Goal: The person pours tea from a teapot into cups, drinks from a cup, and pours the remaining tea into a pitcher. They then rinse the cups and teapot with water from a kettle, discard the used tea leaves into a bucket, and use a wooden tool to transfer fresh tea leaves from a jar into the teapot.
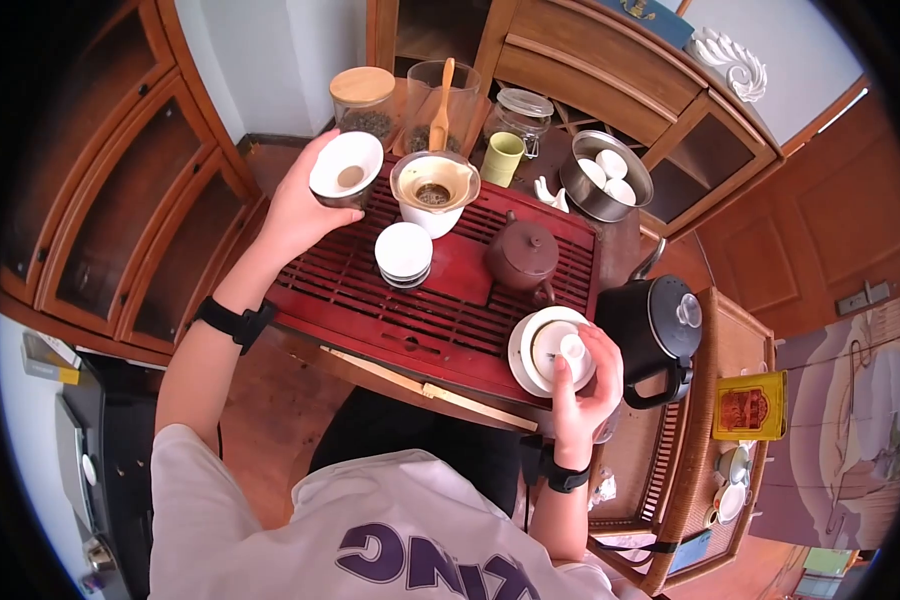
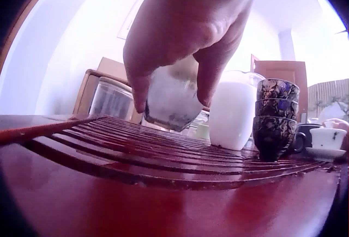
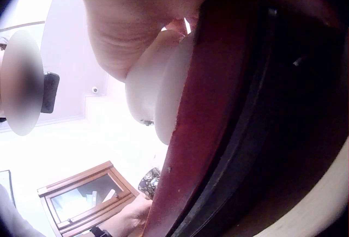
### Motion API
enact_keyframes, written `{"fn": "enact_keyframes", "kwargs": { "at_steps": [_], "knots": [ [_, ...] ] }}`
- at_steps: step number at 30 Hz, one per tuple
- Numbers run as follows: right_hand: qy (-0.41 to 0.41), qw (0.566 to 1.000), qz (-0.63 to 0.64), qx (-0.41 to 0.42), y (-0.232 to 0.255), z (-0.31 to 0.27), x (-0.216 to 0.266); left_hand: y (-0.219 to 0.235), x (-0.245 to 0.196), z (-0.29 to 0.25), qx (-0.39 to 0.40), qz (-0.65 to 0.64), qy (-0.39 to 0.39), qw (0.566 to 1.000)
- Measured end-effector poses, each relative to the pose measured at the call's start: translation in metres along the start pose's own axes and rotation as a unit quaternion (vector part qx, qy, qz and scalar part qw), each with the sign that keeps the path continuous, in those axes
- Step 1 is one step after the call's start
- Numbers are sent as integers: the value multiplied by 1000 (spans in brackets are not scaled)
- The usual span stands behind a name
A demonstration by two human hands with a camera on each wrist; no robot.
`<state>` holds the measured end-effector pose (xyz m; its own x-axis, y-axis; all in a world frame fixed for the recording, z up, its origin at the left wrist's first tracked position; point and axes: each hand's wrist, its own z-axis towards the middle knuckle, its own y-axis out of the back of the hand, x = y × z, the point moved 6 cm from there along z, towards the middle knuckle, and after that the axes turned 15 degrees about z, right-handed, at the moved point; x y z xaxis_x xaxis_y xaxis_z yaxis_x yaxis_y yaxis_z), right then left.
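Note:
My left hand (image 1: 302,205) grips a white-lined cup (image 1: 346,168) between thumb and fingers at the tray's far left side. In the left wrist view, the cup (image 2: 173,98) hangs above the slats, its lower part looking clear and faceted. At the tray's near right corner, my right hand (image 1: 592,385) pinches a white lidded bowl (image 1: 548,352) around its lid and rim. The bowl rests on a white saucer (image 1: 518,365). Seen from the right wrist, the bowl (image 3: 144,87) stands beside the tray's edge (image 3: 188,122); the fingertips are mostly hidden.
On the red slatted tray (image 1: 355,325) stand stacked cups (image 1: 404,252), a white pitcher (image 1: 432,218) bearing a filter (image 1: 436,183), and a brown teapot (image 1: 523,258). Jars (image 1: 363,100), a green cup (image 1: 503,158) and a steel bowl (image 1: 604,180) lie behind; a black kettle (image 1: 640,330) stands right.

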<state>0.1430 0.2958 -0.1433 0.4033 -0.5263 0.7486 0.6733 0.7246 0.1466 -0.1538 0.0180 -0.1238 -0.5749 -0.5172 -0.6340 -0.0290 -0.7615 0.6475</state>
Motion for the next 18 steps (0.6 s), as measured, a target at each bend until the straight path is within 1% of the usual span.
{"fn": "enact_keyframes", "kwargs": {
  "at_steps": [2, 3, 5, 9, 11, 15, 17, 18],
  "knots": [
    [0, 1000, -3, 4, 0, 1, 2, -7, 4, 1, 36, 10, 9, 999],
    [0, 1000, -6, 1, 0, 1, 2, -8, 3, 2, 38, 9, 5, 999],
    [3, 1000, -4, 5, 0, 1, 2, -10, 1, 0, 70, 20, 17, 997],
    [0, 1000, -8, 4, 0, 1, 1, -7, 0, -2, 68, 40, 15, 997],
    [5, 1000, -2, 4, 0, 1, 0, -5, 0, -3, 58, 16, 14, 998],
    [-1, 1000, 4, -5, 0, 0, 0, 4, -10, -6, 81, -13, 16, 996],
    [5, 1000, -2, -3, 0, 0, 1, 14, -22, -12, 92, 54, 7, 994],
    [5, 1000, -1, -6, 0, 1, 2, 25, -40, -21, 61, 161, 13, 985]
  ]
}}
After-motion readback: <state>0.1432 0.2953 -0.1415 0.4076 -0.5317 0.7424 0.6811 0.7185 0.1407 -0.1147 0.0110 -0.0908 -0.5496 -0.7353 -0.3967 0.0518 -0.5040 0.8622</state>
